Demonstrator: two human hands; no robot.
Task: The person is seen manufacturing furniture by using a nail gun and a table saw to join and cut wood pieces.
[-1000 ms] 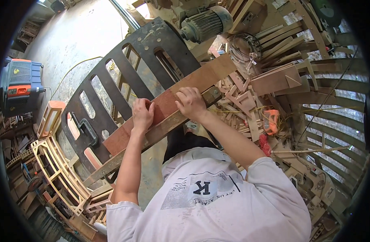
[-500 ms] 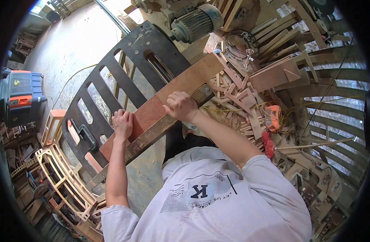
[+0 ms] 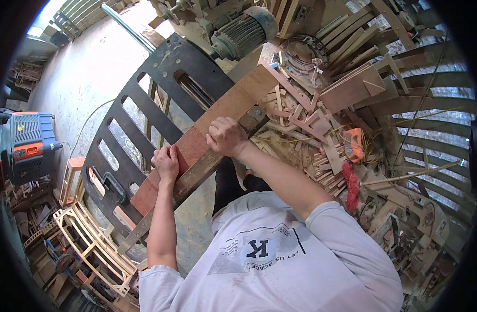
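The left hand (image 3: 166, 164) and right hand (image 3: 227, 136), both curled, grasp the reddish board (image 3: 192, 145), set apart seemingly to steady it; it lies across the slotted worktop (image 3: 196, 62), alongside the wooden rail (image 3: 196, 178), which probably helps keep it straight.

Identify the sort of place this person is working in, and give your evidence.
Probably a woodworking shop: there are heaped wood offcuts to the right, a finned grey motor near the top, and a pale slatted wooden frame at lower left.
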